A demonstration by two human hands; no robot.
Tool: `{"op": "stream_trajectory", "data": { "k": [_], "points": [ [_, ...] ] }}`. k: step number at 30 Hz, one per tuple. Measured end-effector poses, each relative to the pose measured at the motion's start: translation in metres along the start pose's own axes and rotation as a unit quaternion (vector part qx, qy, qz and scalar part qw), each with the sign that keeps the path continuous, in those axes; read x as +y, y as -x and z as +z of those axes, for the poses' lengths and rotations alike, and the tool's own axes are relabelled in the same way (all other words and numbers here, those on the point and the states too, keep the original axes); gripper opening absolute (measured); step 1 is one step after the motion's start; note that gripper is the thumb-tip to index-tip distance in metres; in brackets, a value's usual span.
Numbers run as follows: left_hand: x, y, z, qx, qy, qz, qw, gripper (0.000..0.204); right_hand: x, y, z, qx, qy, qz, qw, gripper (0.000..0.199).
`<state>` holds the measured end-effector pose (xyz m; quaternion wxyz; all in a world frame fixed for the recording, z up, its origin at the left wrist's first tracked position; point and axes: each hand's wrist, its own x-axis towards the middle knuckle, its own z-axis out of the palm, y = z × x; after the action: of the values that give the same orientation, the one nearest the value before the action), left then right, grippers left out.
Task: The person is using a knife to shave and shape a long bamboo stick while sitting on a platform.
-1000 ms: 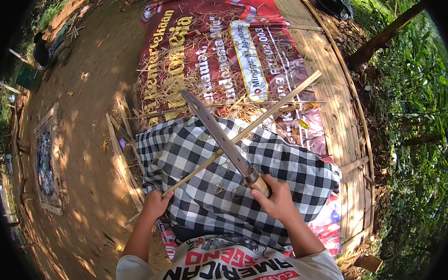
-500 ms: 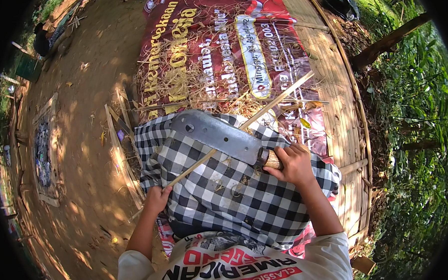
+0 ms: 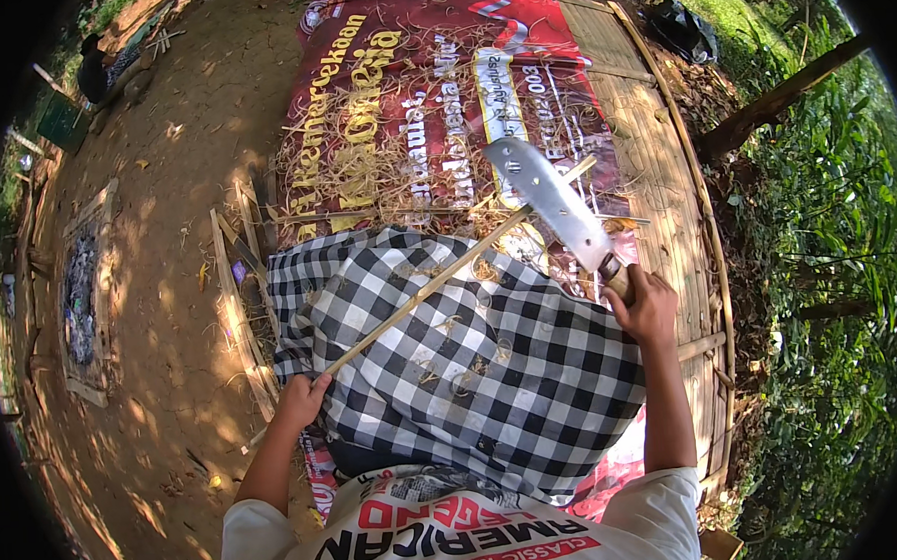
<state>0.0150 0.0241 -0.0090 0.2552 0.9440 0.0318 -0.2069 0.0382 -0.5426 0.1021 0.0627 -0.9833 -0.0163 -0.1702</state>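
My left hand [image 3: 302,399] is closed round the lower end of a thin bamboo strip [image 3: 424,289], which slants up to the right across my lap. In my right hand [image 3: 647,308] is the wooden handle of a broad machete [image 3: 550,197]. Its wide steel blade, pierced with small holes, points up and left and crosses the strip near the far end. Whether the edge touches the strip I cannot tell. A black-and-white checked cloth [image 3: 403,382] covers my legs, with a few curled shavings on it.
Ahead, a red printed banner [image 3: 448,40] lies strewn with thin shavings [image 3: 364,174] on a bamboo-slat platform [image 3: 654,171]. Split bamboo pieces [image 3: 238,309] lean at the left, over bare ground [image 3: 169,292]. A framed pit [image 3: 84,296] lies farther left; plants [image 3: 837,233] grow at right.
My right hand has moved right and slightly up, carrying the machete along the strip toward its far end. The left hand has shifted slightly left and down, still gripping the strip.
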Motion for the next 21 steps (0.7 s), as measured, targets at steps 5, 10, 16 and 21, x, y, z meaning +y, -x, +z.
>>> {"op": "stream_trajectory", "data": {
  "k": [5, 10, 16, 21],
  "points": [
    [0.011, -0.003, 0.006, 0.021, 0.010, 0.016, 1.000, 0.077, 0.080, 0.015, -0.053, 0.098, 0.060, 0.256, 0.960, 0.040],
    [0.026, 0.003, -0.014, -0.017, -0.024, -0.025, 0.999, 0.073, 0.053, 0.053, -0.070, 0.077, 0.030, 0.263, 0.961, 0.042],
    [0.052, 0.009, -0.031, -0.006, 0.013, 0.033, 0.999, 0.049, -0.027, 0.042, -0.050, 0.094, -0.064, 0.111, 0.987, 0.044],
    [0.060, 0.021, -0.038, 0.000, 0.078, 0.075, 0.994, 0.021, -0.065, 0.016, -0.031, 0.034, -0.110, 0.027, 0.993, 0.051]
  ]
}}
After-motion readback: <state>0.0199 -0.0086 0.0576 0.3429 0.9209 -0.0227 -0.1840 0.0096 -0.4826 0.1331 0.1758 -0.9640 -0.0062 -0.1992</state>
